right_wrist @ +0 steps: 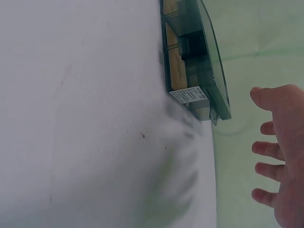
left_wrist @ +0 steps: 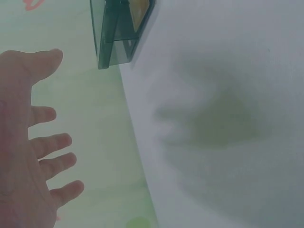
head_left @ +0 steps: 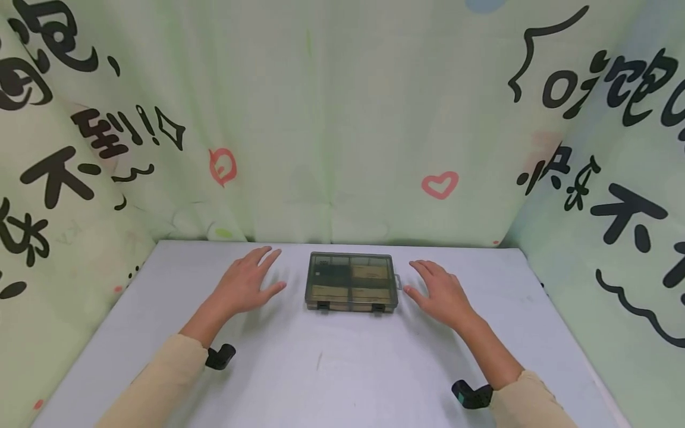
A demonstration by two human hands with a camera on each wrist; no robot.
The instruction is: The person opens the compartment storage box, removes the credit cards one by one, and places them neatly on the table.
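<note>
A smoky, see-through plastic compartment box [head_left: 351,283] lies on the white table with its lid down and two dark latches along the near side. Tan pieces show through the lid in several compartments. To the box's left hovers my left hand [head_left: 250,282], fingers spread and holding nothing. My right hand [head_left: 437,292] is at the other side, its thumb close to the small hanging loop on the box's right end. The right wrist view shows a white printed label [right_wrist: 189,94] on that end of the box. Both palms face inward, apart from the box.
The white table [head_left: 321,380] meets a pale green curtain [head_left: 332,119] along its back edge. More curtain with black lettering hangs at both sides. Dark wrist cameras [head_left: 220,356] sit at both cuffs, and hand shadows fall on the tabletop.
</note>
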